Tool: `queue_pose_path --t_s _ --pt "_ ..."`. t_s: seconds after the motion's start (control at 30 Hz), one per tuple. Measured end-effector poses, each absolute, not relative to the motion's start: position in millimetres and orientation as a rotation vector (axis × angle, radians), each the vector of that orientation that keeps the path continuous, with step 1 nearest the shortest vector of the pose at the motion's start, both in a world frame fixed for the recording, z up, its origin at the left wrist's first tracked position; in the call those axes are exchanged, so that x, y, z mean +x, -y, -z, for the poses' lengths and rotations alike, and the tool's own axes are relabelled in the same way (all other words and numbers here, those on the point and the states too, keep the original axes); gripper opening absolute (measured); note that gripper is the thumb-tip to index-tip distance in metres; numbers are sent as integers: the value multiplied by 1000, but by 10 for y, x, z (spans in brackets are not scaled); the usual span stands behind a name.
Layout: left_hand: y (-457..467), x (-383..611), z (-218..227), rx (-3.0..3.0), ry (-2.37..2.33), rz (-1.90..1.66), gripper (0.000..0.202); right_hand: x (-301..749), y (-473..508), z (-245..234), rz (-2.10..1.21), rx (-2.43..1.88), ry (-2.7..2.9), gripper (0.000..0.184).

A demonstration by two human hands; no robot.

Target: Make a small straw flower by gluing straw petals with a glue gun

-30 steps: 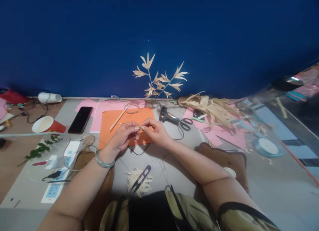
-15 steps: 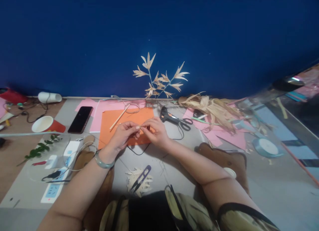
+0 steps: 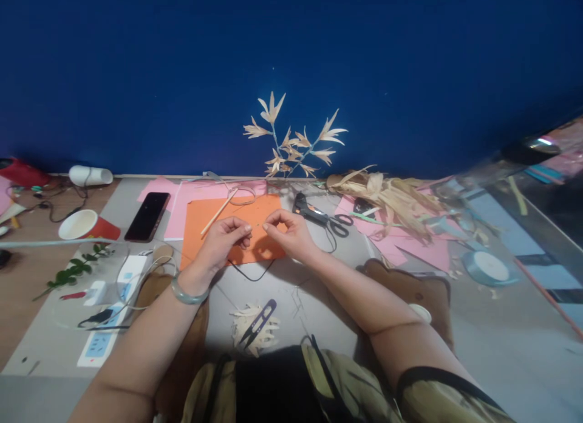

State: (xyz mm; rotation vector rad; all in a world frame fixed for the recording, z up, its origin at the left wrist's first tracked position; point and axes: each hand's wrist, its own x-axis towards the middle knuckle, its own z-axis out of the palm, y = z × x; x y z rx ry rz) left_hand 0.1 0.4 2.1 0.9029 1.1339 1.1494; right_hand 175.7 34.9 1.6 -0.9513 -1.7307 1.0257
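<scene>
My left hand (image 3: 229, 237) and my right hand (image 3: 288, 233) hover over an orange sheet (image 3: 195, 219), a small gap between them. On each, thumb and forefinger are pinched together; whatever they hold, if anything, is too small to make out. A thin pale stick (image 3: 219, 211) lies on the sheet beyond my left hand. Just past my right hand is a black glue gun (image 3: 310, 210), with dark-handled scissors (image 3: 340, 224) beside it. Nearer my body, purple thread snips (image 3: 259, 323) rest on a pile of pale scraps (image 3: 241, 326).
A branch of pale husk flowers (image 3: 300, 142) stands against the blue wall. Dried husks (image 3: 380, 198) lie at the right, near a ribbon roll (image 3: 489, 268). To the left are a phone (image 3: 147, 217), a red paper cup (image 3: 102, 227) and a corded power strip (image 3: 130, 276).
My hands were together at the fingertips and have moved apart, the right one shifting slightly right. Both remain pinched above the orange sheet.
</scene>
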Motion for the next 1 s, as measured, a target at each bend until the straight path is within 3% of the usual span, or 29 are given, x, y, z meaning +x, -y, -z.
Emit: queue_pose_path --t_s 0.27,0.5,1.0 --pt "-1 -20 -93 1001 -1216 -1165 39 1740 -378 22 -939 -853 1884 11" --pt "-11 -2 -35 1164 -1323 -1096 21 1732 -378 27 -806 -855 1972 11" --pt "-48 -48 29 1083 -1267 -1045 26 1765 -439 60 -905 -951 1834 12"
